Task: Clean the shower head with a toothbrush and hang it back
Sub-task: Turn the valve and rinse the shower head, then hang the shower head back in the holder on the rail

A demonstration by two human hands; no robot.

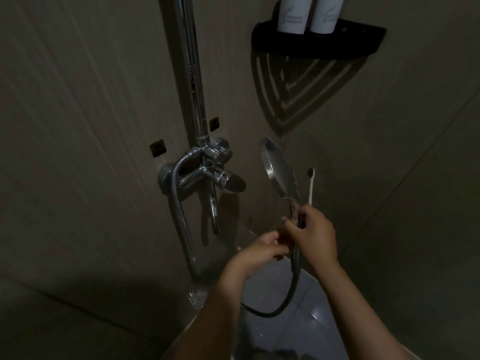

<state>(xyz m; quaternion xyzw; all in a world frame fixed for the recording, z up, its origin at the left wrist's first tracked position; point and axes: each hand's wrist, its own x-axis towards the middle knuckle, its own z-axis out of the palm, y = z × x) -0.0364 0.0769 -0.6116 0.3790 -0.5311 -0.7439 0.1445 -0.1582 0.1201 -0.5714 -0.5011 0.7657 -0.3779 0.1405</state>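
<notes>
Two hands, right hand (314, 235) gripping chrome oval shower head (279, 167) plus toothbrush (311, 185); left hand (259, 252) grip unclear

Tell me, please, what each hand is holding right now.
Left hand: curled; whether it grips anything cannot be told.
Right hand: holds shower head and toothbrush.

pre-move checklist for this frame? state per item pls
1. Grip on shower head: ok, right hand holds its handle.
2. toothbrush in hand: ok, in the same right hand, bristles up, off the head.
3. left hand grip: cannot tell, fingers curled by the handle's lower end, too dark.
4. hose free: ok, hangs in a loose loop.
5. Spray face clean: cannot tell, too dark.
</notes>
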